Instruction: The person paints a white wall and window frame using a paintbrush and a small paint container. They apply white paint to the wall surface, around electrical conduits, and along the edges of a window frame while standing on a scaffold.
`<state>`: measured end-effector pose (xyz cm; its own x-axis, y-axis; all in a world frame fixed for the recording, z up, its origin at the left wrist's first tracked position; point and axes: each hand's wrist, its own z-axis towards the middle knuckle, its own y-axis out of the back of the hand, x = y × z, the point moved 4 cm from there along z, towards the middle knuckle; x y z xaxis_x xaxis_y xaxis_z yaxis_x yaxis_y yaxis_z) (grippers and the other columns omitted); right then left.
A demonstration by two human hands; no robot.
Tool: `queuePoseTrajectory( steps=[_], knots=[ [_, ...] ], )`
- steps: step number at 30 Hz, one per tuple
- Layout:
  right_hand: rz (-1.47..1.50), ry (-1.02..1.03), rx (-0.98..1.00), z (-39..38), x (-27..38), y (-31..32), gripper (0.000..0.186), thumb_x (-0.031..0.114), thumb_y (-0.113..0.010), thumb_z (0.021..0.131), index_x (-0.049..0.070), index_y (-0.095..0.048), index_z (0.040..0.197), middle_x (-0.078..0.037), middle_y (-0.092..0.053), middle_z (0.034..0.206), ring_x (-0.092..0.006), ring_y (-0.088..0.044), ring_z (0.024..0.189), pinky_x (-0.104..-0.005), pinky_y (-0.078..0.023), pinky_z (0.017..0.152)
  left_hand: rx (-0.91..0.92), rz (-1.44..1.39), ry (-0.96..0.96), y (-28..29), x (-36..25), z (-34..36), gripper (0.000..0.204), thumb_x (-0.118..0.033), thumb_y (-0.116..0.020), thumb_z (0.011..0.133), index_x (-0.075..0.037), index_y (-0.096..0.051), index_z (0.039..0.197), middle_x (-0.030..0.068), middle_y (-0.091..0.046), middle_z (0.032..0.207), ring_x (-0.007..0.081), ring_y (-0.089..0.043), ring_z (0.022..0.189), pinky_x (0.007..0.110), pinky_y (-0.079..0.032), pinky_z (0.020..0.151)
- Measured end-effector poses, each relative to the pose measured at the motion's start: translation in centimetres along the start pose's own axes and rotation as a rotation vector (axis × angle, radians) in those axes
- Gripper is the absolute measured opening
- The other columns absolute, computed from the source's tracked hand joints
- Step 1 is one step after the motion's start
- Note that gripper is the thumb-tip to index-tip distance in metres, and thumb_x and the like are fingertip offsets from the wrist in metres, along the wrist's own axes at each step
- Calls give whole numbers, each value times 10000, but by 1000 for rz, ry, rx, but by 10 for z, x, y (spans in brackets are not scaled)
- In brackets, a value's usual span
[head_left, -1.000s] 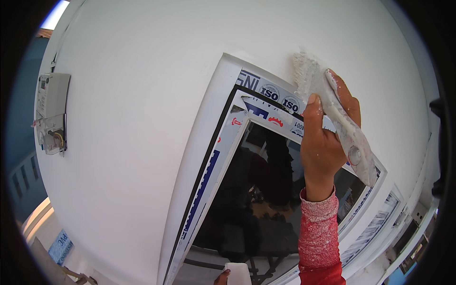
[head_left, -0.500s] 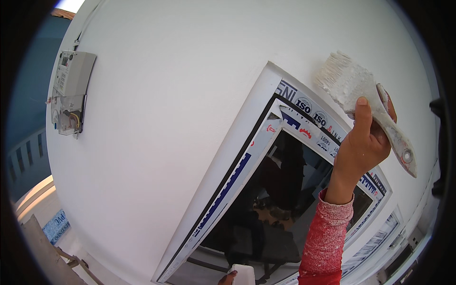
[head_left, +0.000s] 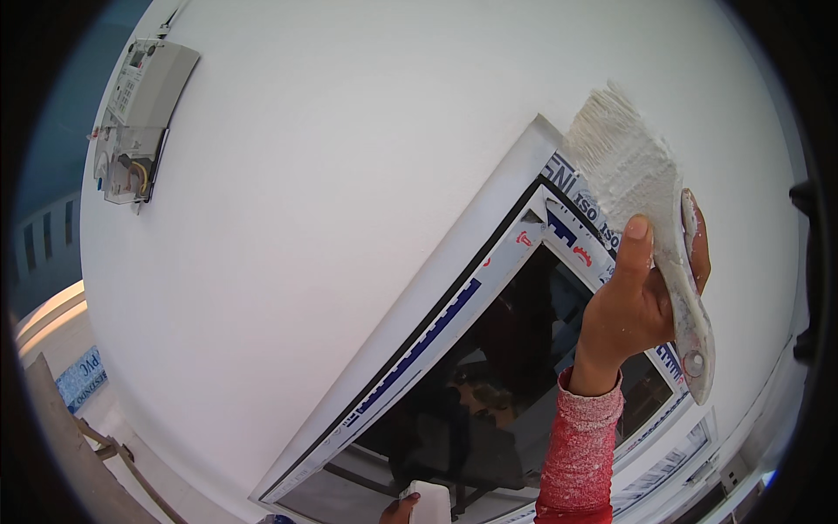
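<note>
My right hand (head_left: 635,306) is raised and grips a wide paintbrush (head_left: 650,210) caked in white paint. Its bristles lie against the top corner of a white window frame (head_left: 454,279), where the frame meets the white wall (head_left: 349,148). The sleeve is red and speckled with paint. My left hand (head_left: 397,508) shows only as fingertips at the bottom edge, on a small white container (head_left: 429,502); the rest of it is out of view.
A grey electric meter box (head_left: 140,109) with loose wires hangs on the wall at upper left. The window's dark glass (head_left: 497,393) reflects a figure. Protective tape with blue print runs along the frame. Wooden poles (head_left: 109,450) stand at lower left.
My right hand has lifted the brush up and left to the frame's top corner. The view has shifted, so the window and meter box sit further right in the picture.
</note>
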<state>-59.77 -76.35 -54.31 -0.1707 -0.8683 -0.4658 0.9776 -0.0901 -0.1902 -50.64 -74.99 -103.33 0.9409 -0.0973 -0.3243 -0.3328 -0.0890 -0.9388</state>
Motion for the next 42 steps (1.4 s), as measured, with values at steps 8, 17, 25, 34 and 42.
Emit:
queuePoseTrajectory(
  steps=[8, 17, 25, 34, 42],
  knots=[
    [10, 61, 56, -9, -16, -35, 394, 69, -728, 916, 8, -630, 1292, -145, -673, 1111, -176, -692, 879, -297, -580, 702, -79, 34, 6, 8, 6, 9, 575, -493, -566, 995, -12, -615, 1306, 136, -729, 1090, 287, -748, 910, 445, -638, 813],
    [-92, 68, 44, -13, -14, -20, 383, 65, -715, 925, 5, -630, 1293, -146, -674, 1116, -233, -712, 966, -319, -589, 783, -33, -26, -27, 10, 2, 8, 613, -516, -567, 993, -4, -598, 1329, 145, -728, 1089, 294, -747, 920, 442, -634, 830],
    [-178, 68, 112, -15, -18, -26, 392, 75, -714, 929, 16, -620, 1305, -147, -654, 1085, -173, -657, 867, -320, -562, 713, -21, -8, -14, 5, -3, 3, 629, -524, -552, 997, -6, -579, 1351, 169, -725, 1108, 305, -748, 928, 461, -632, 832],
    [-215, 206, 135, -20, -16, -22, 413, 127, -733, 919, 3, -613, 1294, -165, -671, 1143, -214, -683, 896, -340, -568, 773, -39, -48, 41, -1, -12, 1, 624, -537, -533, 1003, -17, -585, 1344, 168, -726, 1103, 316, -748, 925, 472, -634, 825],
    [-58, 97, -32, -20, -12, -5, 399, 105, -731, 935, -9, -595, 1292, -190, -690, 1192, -269, -740, 943, -381, -622, 857, 130, -72, 34, -17, -28, -11, 632, -548, -480, 1025, -19, -589, 1353, 150, -724, 1131, 286, -741, 974, 450, -623, 873]
  ],
)
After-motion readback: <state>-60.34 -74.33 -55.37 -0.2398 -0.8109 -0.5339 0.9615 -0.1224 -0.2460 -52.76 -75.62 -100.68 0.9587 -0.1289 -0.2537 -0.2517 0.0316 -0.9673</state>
